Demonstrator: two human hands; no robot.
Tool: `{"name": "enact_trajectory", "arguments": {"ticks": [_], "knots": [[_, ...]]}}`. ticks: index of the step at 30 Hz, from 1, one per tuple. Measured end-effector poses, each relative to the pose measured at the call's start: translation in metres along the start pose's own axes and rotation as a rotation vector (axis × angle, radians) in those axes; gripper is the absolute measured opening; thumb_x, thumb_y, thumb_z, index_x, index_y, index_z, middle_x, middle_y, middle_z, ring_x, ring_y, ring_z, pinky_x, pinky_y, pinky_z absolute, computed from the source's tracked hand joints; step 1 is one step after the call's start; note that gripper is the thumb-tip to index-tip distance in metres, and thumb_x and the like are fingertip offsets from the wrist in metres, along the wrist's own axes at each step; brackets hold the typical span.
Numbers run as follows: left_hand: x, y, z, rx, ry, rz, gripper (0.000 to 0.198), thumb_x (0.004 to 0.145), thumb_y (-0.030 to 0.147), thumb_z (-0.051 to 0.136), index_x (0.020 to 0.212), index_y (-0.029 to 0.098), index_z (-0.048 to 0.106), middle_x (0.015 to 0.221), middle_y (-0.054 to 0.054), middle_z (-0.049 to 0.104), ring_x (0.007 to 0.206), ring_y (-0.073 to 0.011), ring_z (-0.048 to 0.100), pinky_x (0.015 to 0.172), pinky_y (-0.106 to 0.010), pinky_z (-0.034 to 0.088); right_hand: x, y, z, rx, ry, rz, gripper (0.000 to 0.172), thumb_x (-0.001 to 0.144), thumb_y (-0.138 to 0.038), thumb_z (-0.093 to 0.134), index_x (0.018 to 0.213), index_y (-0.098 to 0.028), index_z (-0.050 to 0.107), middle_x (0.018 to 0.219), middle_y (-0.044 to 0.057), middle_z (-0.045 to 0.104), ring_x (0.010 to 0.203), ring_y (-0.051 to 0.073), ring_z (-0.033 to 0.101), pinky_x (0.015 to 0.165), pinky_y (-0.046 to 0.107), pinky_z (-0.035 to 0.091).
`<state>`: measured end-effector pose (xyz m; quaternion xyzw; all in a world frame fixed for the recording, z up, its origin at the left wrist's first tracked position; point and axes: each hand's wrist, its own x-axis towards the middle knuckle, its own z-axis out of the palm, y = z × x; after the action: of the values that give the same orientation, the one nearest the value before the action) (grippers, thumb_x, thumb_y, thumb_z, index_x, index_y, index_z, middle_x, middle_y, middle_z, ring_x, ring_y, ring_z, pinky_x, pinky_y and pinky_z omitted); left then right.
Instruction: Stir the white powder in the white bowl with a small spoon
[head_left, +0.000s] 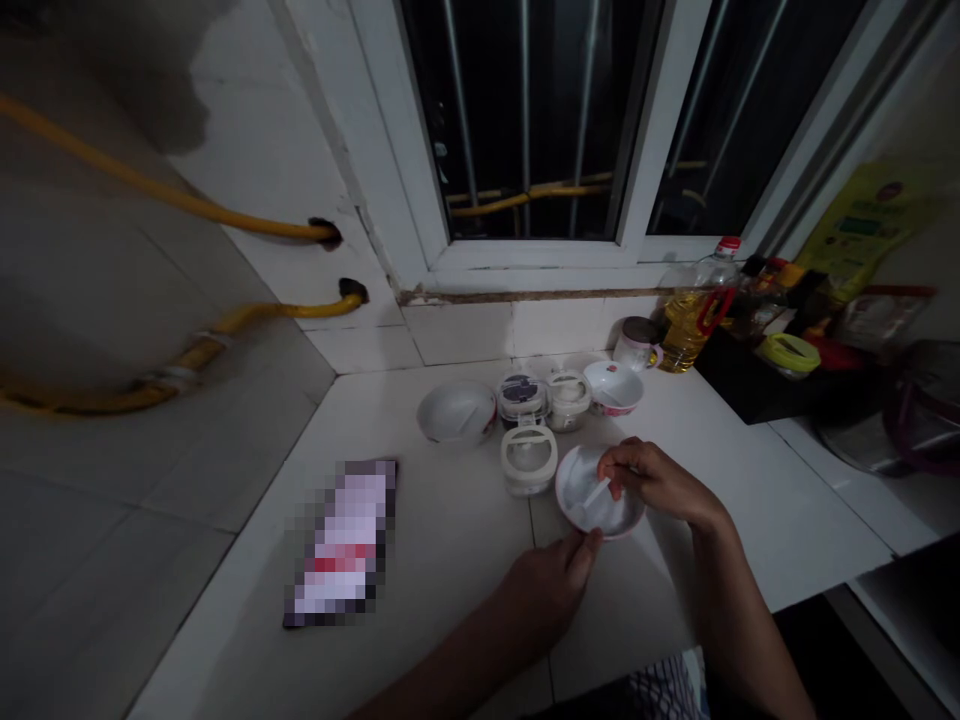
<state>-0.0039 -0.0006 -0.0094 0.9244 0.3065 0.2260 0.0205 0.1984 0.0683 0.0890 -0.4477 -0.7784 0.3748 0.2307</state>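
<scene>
A small white bowl point(583, 472) with a pinkish rim is on the tiled counter in front of me. Its near rim is gripped by my left hand point(553, 585), thumb on the edge. My right hand point(656, 480) is over the bowl, its fingers pinched on a white spoon point(598, 492) that slants down into it. What the bowl holds is too pale to make out. Just beyond it stand a clear jar point(529, 460) with a white lid, a second lidded jar point(568, 398) and a jar with dark contents point(523, 397).
A larger bowl point(456, 415) is at the back left, and a flowered bowl point(613, 388) at the back right. A lidded mug point(637, 344) and an oil bottle point(686, 320) stand by the window. A blurred-out flat device point(345, 540) lies to the left.
</scene>
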Motion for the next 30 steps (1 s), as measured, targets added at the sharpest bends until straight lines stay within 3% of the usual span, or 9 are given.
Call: {"name": "enact_trajectory", "arguments": {"ticks": [3,8,17,21,25,28,30], "knots": [[0.001,0.0,-0.001,0.021,-0.002,0.003,0.041,0.09,0.01,0.036,0.13,0.009,0.041,0.104,-0.018,0.067,0.08,-0.0208,0.068,0.062,-0.029,0.057,-0.001,0.003,-0.005,0.167,0.029,0.096,0.018,0.082,-0.026,0.05,0.074,-0.017,0.063,0.058,-0.001,0.061,0.055,0.013,0.055,0.058,0.025,0.042],[0.003,0.001,-0.003,0.053,0.018,0.018,0.039,0.089,0.008,0.034,0.127,0.008,0.044,0.103,-0.018,0.067,0.075,-0.0195,0.068,0.058,-0.028,0.057,0.001,0.004,-0.013,0.341,0.152,0.199,0.015,0.073,-0.031,0.058,0.071,-0.017,0.062,0.055,-0.002,0.06,0.054,0.014,0.055,0.06,0.027,0.043],[0.001,0.001,0.0,0.06,0.041,0.016,0.04,0.088,0.008,0.037,0.128,0.007,0.044,0.102,-0.017,0.067,0.08,-0.0214,0.069,0.061,-0.03,0.057,0.006,0.005,-0.014,0.469,0.293,0.227,0.019,0.069,-0.035,0.063,0.07,-0.017,0.063,0.051,-0.002,0.059,0.054,0.013,0.053,0.064,0.029,0.043],[0.001,0.0,0.002,0.069,0.071,0.035,0.042,0.087,0.007,0.039,0.129,0.006,0.042,0.102,-0.018,0.066,0.077,-0.0208,0.068,0.059,-0.029,0.057,0.012,-0.002,0.0,0.424,0.508,0.083,0.023,0.077,-0.04,0.06,0.075,-0.017,0.063,0.055,-0.001,0.061,0.059,0.015,0.055,0.069,0.03,0.044],[0.002,0.001,-0.001,0.055,0.045,0.035,0.041,0.087,0.008,0.038,0.128,0.006,0.042,0.103,-0.018,0.066,0.079,-0.0208,0.068,0.061,-0.03,0.057,0.017,-0.015,0.022,0.097,0.709,-0.17,0.018,0.089,-0.031,0.051,0.083,-0.02,0.063,0.067,0.002,0.066,0.073,0.018,0.059,0.08,0.034,0.044],[0.003,0.001,-0.001,0.056,0.024,0.02,0.041,0.088,0.008,0.036,0.128,0.006,0.042,0.101,-0.017,0.066,0.076,-0.0209,0.068,0.058,-0.031,0.057,0.019,-0.021,0.034,-0.29,0.61,-0.503,0.019,0.089,-0.014,0.044,0.089,-0.021,0.062,0.076,0.002,0.069,0.075,0.017,0.059,0.09,0.04,0.039],[0.003,0.001,0.0,0.053,0.006,0.017,0.041,0.088,0.008,0.036,0.128,0.007,0.041,0.1,-0.017,0.066,0.075,-0.0211,0.068,0.057,-0.03,0.057,0.02,-0.022,0.036,-0.466,0.519,-0.635,0.025,0.086,-0.006,0.042,0.094,-0.02,0.061,0.079,0.002,0.07,0.072,0.017,0.059,0.092,0.042,0.037]]}}
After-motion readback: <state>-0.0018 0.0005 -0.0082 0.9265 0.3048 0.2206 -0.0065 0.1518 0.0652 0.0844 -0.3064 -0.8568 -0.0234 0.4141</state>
